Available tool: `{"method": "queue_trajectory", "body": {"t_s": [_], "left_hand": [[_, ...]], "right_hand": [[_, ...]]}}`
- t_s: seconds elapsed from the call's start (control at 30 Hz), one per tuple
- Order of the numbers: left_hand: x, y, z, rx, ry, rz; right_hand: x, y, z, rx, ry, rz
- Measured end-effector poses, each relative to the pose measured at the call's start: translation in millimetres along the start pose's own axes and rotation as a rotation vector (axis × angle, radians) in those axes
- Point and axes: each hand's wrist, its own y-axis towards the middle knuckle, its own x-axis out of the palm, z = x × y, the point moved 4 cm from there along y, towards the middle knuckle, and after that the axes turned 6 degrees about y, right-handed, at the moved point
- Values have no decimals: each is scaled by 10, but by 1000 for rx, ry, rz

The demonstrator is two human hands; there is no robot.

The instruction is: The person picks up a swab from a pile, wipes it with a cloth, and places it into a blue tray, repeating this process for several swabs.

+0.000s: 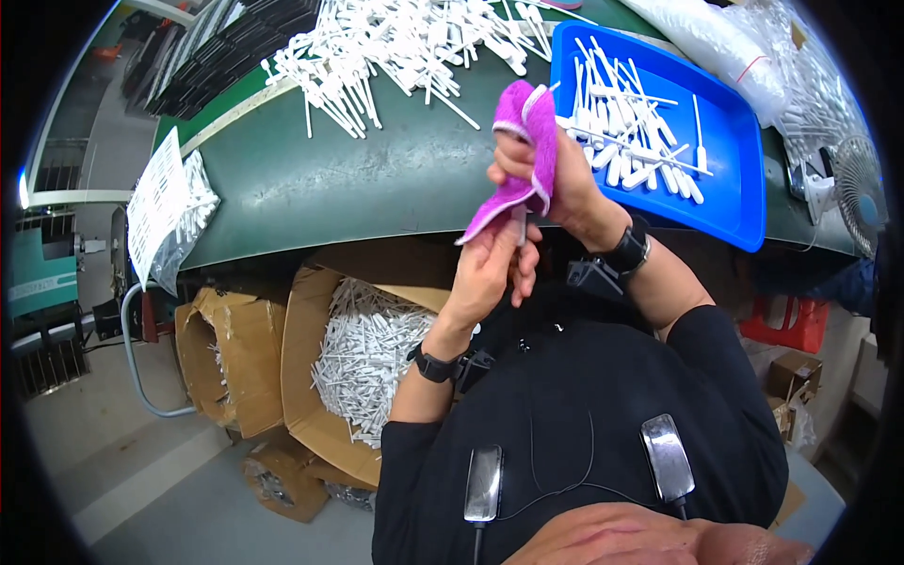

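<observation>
My right hand [563, 179] is closed round a magenta cloth [539, 127] with pale edging, bunched over its fingers. Below it, my left hand [488, 268] pinches the lower end of a white plastic part [521, 226]; the cloth hides its upper length. Both hands are close together in front of the bench's near edge. Right of them lies a blue tray [744, 202] holding several white stick-like parts [617, 118], each with a thin rod and a thicker end. A large heap of similar white parts [405, 52] covers the bench beyond my hands.
A green bench [320, 198] spans the view. Below its edge stands an open carton [306, 377] full of white parts, beside another carton [231, 358]. At left hangs a printed sheet [158, 202] by a plastic bag. A small fan [859, 184] stands far right.
</observation>
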Motion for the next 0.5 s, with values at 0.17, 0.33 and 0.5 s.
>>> {"method": "queue_trajectory", "body": {"t_s": [0.17, 0.33, 0.5], "left_hand": [[-139, -60, 247, 241, 249, 47], [-293, -223, 809, 452, 615, 229], [-101, 97, 932, 397, 437, 286]], "right_hand": [[133, -215, 229, 126, -482, 369], [69, -397, 165, 271, -798, 257], [259, -495, 152, 447, -516, 276]]}}
